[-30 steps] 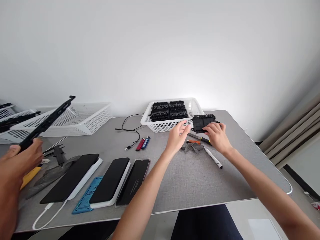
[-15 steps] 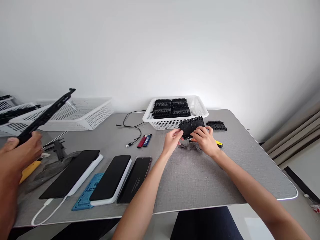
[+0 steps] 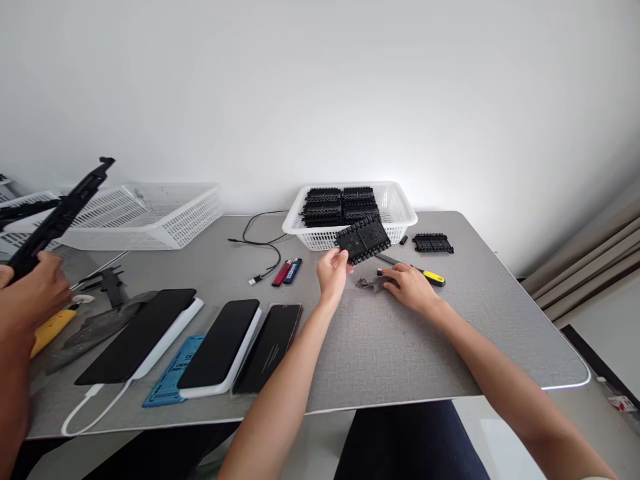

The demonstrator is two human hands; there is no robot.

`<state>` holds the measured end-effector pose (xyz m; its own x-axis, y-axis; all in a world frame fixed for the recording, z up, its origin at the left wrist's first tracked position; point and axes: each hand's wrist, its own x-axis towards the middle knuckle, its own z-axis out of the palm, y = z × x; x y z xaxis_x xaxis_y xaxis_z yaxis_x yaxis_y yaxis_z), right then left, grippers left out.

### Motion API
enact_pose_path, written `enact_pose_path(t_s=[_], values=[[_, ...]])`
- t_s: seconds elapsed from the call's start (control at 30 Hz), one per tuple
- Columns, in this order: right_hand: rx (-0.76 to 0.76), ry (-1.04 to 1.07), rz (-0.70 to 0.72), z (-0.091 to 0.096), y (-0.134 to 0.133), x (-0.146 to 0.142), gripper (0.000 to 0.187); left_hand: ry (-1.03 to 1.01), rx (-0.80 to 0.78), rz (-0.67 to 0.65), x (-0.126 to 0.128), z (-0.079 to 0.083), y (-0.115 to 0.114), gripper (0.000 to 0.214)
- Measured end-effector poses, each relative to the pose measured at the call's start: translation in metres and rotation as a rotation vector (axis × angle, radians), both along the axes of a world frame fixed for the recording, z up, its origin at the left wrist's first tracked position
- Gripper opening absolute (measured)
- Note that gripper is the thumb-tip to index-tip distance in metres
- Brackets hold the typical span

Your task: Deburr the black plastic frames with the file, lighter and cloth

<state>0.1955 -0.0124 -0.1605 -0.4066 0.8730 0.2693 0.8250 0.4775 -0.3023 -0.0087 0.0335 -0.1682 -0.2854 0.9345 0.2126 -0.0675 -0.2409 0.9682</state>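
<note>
My left hand (image 3: 333, 275) is closed on one corner of a black plastic panel with toothed edges (image 3: 363, 240), holding it tilted above the table in front of the white basket. Down at the tabletop, my right hand (image 3: 411, 287) has its fingers curled together beside a crumpled grey cloth (image 3: 370, 284). A small dark end (image 3: 381, 272) shows at its fingertips; the rest is hidden. Just behind that hand lies a tool with a yellow-and-black handle (image 3: 433, 277) and a thin metal blade. A similar toothed panel (image 3: 433, 243) lies flat to the right, near a small black piece (image 3: 404, 240).
The white basket (image 3: 407, 217) holds stacks of black panels. A cable (image 3: 270, 247), red lighter (image 3: 281, 273) and blue lighter (image 3: 293, 271) lie left of my hands. Phones (image 3: 220, 343) line the front left. Another person's hand (image 3: 43, 287) holds a long black gun-shaped part (image 3: 65, 213).
My right hand has let go of the panel and moved down to the table beside the cloth. My left hand now holds the panel alone, turned and shifted left. The other person's part moved left.
</note>
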Motion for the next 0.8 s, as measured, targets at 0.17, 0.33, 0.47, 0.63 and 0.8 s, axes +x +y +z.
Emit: enact_pose_path(t_s=[0.17, 0.33, 0.47, 0.63, 0.8], values=[[-0.046, 0.018, 0.001, 0.002, -0.001, -0.006, 0.029, 0.008, -0.002, -0.02, 0.002, -0.002, -0.001, 0.051], [0.001, -0.128, -0.164, 0.007, 0.013, -0.008, 0.03, 0.011, -0.003, -0.039, 0.004, -0.001, -0.003, 0.05], [-0.007, -0.221, -0.17, -0.001, 0.024, -0.012, 0.02, 0.027, 0.008, -0.029, 0.005, -0.001, -0.003, 0.051], [0.039, -0.201, -0.226, -0.006, 0.024, -0.016, 0.025, 0.032, 0.02, -0.023, 0.006, -0.002, -0.004, 0.052], [0.177, 0.143, -0.31, 0.004, 0.011, -0.002, 0.026, 0.008, 0.049, -0.029, 0.006, 0.002, -0.005, 0.048]])
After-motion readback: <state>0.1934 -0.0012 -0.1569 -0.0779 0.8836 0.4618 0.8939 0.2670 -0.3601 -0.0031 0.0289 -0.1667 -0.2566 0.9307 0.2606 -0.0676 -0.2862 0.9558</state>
